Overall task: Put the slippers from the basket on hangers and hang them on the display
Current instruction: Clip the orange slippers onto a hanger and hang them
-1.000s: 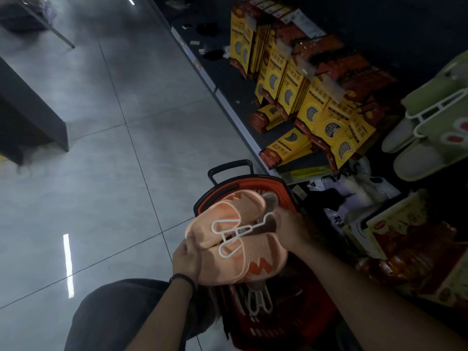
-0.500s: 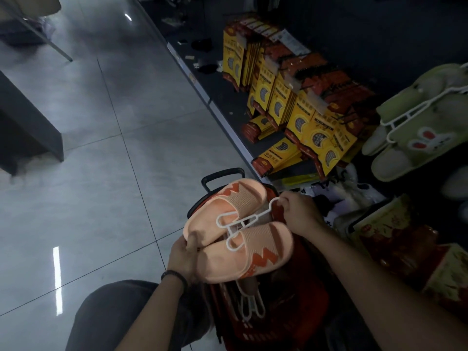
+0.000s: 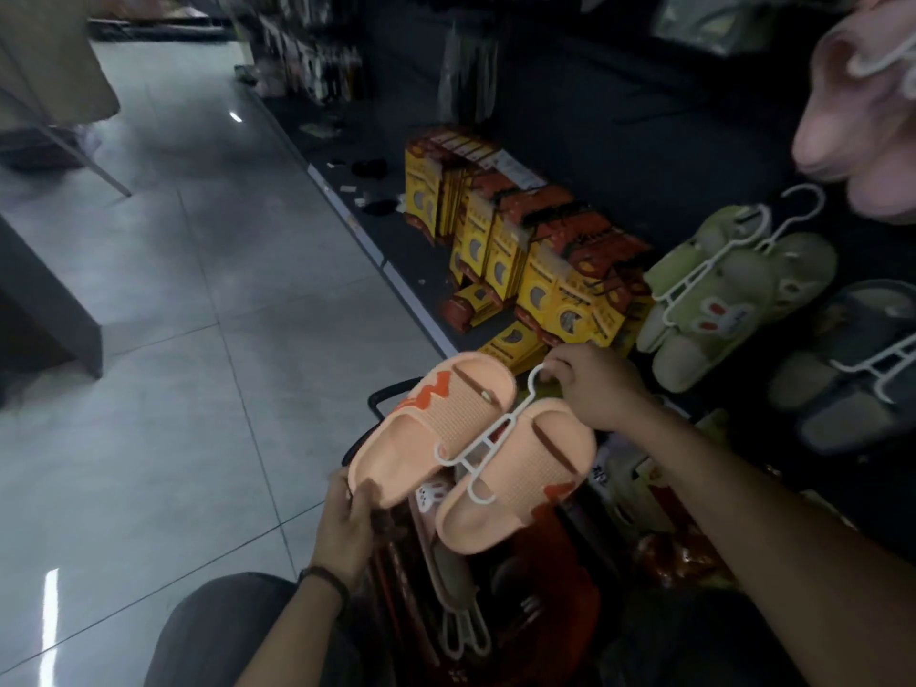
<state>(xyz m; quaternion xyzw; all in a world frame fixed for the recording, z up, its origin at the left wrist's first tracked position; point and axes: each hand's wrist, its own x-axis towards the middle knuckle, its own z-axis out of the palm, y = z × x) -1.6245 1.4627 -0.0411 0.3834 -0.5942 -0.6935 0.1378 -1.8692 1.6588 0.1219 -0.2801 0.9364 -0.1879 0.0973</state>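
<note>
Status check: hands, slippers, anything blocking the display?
Right hand pinches hook of white plastic hanger. Left hand grips peach ribbed slippers, both mounted, not hung. Green slippers hang to the right; nothing between.

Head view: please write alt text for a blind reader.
A person holds orange slippers on a white hanger above a red basket. The right hand pinches the hook, and the left hand holds one slipper's end. Green slippers hang nearby.

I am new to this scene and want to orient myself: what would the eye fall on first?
In the centre, the peach slippers sit on a white hanger: the right hand pinches its hook, the left hand grips one slipper's end. At the right hang green slippers, beside yellow packets.
</note>
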